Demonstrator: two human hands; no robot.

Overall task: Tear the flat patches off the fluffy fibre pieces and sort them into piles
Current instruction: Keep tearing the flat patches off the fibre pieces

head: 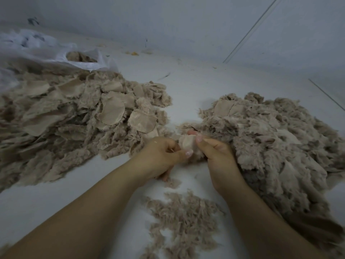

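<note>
A white plastic bag [37, 51] lay at the far left of the white floor [196, 86], its mouth open on a little beige fibre inside. Just in front of it spread the left pile [78, 113], a broad heap of fluffy beige pieces with many flat, rounded patches showing on top; it reached from the left edge of the floor nearly to the middle.

At the middle, between the heaps, the left hand [160, 156] had its fingers curled and its thumb pressed against a small fibre piece [188, 144]. The right hand [216, 156] pinched the same piece from the other side, thumb and fingers closed on it. The pale flat patch of that piece faced up between the two thumbs, and the piece was held just off the floor, touching the near edge of the right pile [276, 139].

That right pile was a thick mound of fluff running to the right edge. Nearest the person, between the forearms, lay loose scraps [183, 221] of fibre scattered thinly on the floor.
</note>
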